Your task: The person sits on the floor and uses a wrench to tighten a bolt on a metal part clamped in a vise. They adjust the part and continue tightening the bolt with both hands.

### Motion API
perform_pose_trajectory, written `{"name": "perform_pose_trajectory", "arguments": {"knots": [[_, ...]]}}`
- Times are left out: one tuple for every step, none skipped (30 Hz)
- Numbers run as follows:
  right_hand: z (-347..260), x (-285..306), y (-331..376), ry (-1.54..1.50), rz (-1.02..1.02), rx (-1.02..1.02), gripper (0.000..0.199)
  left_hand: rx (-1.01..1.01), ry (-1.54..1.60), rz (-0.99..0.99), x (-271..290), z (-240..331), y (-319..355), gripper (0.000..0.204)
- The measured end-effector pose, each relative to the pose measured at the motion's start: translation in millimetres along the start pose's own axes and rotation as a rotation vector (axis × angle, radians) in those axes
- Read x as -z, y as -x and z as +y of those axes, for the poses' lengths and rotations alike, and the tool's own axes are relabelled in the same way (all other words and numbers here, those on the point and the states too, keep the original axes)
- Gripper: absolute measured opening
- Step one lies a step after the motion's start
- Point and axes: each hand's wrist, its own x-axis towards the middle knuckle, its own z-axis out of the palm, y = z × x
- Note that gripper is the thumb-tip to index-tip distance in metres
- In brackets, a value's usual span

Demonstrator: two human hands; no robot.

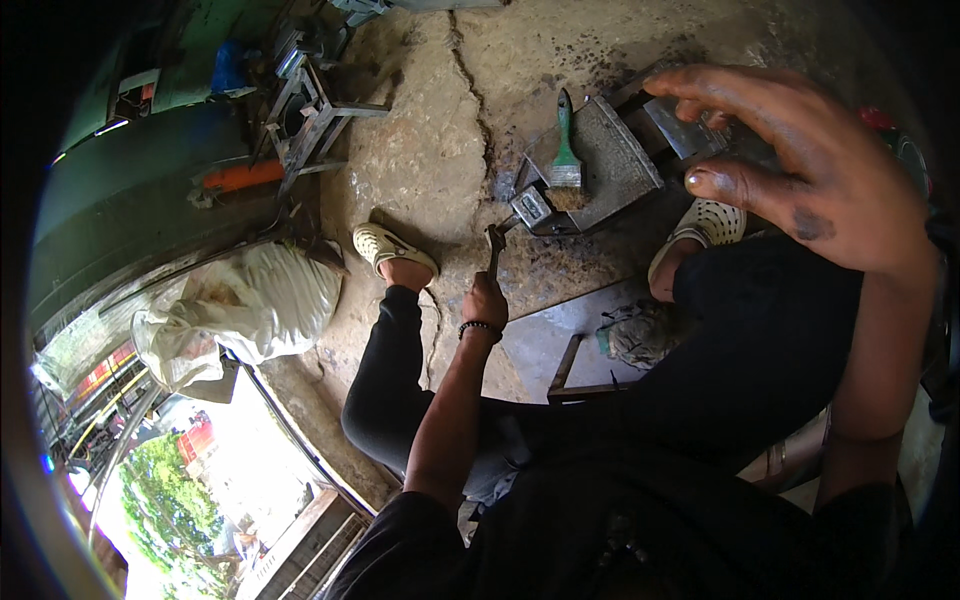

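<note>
At far left a white sack (245, 310) slumps on the floor (420, 150) beside a metal stand (310, 110); nearer the middle, the left hand (485, 300) has its fingers wrapped tight around the lower end of a wrench (494, 248); the tool's long axis runs nearly upright in the picture, head pointing away from the person toward the small block (532, 208) at the corner of a grey metal part (600, 165); the wrench looks stiff and fairly heavy, steel and likely greasy, so a grip low on the handle gives the best leverage; a green-handled brush (566, 155) lies on the part, bristles toward the person; at right the grimy right hand (800, 160) hovers with fingers spread and slightly curled over the part's far edge; whether it touches is unclear; it clasps nothing.
</note>
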Motion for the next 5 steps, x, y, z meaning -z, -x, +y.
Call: {"name": "perform_pose_trajectory", "arguments": {"knots": [[-3,3,1,0.054,-0.011,-0.012,0.057,0.007,-0.024,-0.021,1,1,-9,0.023],[-3,2,-1,0.072,-0.003,0.0,0.057,0.011,-0.03,-0.051,0,1,-18,0.024],[-3,1,-3,0.091,0.005,0.011,0.057,-0.021,-0.018,-0.09,2,-1,-26,0.024],[-1,-3,-6,0.074,0.033,0.045,0.058,-0.041,-0.026,-0.139,6,-6,-33,0.025],[1,-5,-9,0.071,0.022,0.038,0.058,-0.062,-0.054,-0.19,11,-12,-38,0.026]]}}
